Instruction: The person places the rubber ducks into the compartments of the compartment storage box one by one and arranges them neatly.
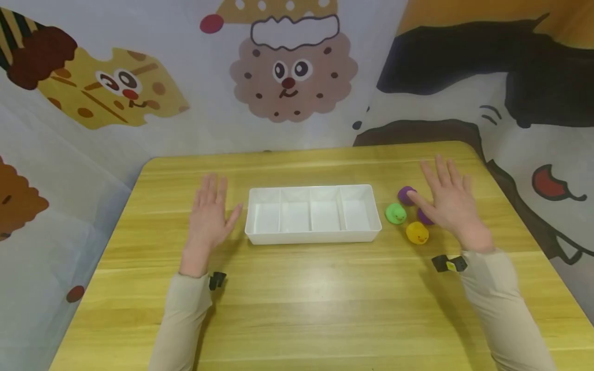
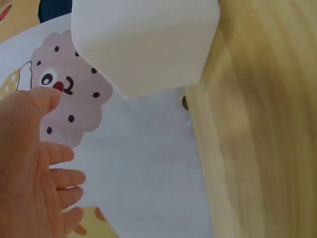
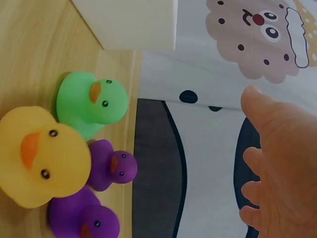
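A white box point(image 1: 313, 237) divided into compartments sits mid-table, its compartments bare. My left hand point(image 1: 208, 218) is held beside the box's left end with fingers straight and thumb spread, holding nothing. My right hand point(image 1: 452, 203), fingers spread and also holding nothing, hovers right of the box, by a cluster of toy ducks. Among these are a green duck point(image 1: 396, 213), a yellow duck point(image 1: 417, 233) and two purple ones; the farther purple duck point(image 3: 113, 164) and nearer purple duck point(image 3: 85, 216) show whole or in part in the right wrist view. In the head view my right hand partly covers both purple ducks.
The wooden table point(image 1: 306, 309) has rounded far corners. A cloth backdrop point(image 1: 204, 103) printed with cartoon food and an animal hangs behind it and along the sides. A small black wrist device point(image 1: 449, 264) sits at each cuff.
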Tool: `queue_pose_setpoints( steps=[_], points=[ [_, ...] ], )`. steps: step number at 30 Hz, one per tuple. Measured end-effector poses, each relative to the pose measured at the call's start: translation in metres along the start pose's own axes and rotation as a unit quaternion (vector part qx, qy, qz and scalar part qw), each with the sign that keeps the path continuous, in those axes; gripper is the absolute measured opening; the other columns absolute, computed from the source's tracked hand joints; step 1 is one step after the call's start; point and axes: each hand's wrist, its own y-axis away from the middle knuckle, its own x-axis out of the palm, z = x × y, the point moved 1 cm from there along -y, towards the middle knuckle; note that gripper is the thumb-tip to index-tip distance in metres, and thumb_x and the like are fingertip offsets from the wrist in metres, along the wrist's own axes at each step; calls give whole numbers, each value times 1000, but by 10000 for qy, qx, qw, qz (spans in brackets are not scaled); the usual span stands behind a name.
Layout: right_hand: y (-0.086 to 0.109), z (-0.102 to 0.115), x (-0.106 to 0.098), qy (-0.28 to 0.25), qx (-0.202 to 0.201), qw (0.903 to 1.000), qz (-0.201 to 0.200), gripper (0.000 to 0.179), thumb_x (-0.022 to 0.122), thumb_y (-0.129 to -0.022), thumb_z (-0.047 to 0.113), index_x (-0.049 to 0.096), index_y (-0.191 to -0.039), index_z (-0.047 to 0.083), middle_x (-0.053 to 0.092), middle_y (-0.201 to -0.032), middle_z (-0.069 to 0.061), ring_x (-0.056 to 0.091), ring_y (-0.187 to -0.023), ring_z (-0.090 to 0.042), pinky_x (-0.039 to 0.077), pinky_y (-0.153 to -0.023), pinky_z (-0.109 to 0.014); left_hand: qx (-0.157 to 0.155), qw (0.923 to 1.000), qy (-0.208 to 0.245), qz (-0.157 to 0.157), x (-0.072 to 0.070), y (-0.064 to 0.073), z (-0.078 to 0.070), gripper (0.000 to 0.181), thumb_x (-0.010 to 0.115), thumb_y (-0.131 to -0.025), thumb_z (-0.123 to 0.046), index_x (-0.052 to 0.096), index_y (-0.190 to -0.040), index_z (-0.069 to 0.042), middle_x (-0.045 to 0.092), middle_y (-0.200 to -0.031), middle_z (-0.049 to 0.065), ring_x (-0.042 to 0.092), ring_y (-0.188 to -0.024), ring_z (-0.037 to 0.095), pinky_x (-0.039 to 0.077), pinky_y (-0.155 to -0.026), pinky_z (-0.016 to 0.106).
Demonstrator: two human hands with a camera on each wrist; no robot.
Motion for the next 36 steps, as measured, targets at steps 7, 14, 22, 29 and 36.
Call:
queue_pose_setpoints(
  steps=[7,14,22,29,36],
  points=[
    [7,-16,7,-657,-238,9974,-202,75,52,-95,36,12,-150,4,6,-149,-34,0,-137,-49,-2,-114,-61,457,9965,669,-219,10,5,-1,69,49,-94,-33,24,-143,8,17,-150,27,14,-139,40,17,-118,48],
    [13,-29,13,-660,121,9972,333,72,62,-90,26,25,-142,-7,32,-136,-40,29,-121,-58,26,-100,-72,662,9917,1070,-272,21,9,-4,66,53,-94,-28,27,-142,10,23,-148,28,21,-137,41,27,-113,52],
    [21,-39,21,-636,297,9947,756,60,61,-90,23,38,-135,-10,46,-124,-38,52,-102,-53,44,-84,-68,568,9874,1476,-58,29,10,-7,64,52,-94,-23,26,-142,10,21,-149,26,23,-137,40,36,-108,51],
    [26,-46,27,-798,157,9957,441,46,67,-84,11,52,-123,-8,57,-111,-34,60,-90,-46,52,-70,-60,561,9671,2479,63,35,7,-5,57,55,-91,-9,31,-138,13,31,-144,30,31,-132,42,30,-112,50],
    [27,-48,30,-1023,46,9940,381,41,69,-80,2,56,-118,-8,59,-105,-35,62,-84,-44,53,-70,-59,212,9019,4302,326,43,3,-3,54,52,-89,8,30,-137,15,32,-141,32,35,-129,45,39,-106,47]
  ],
)
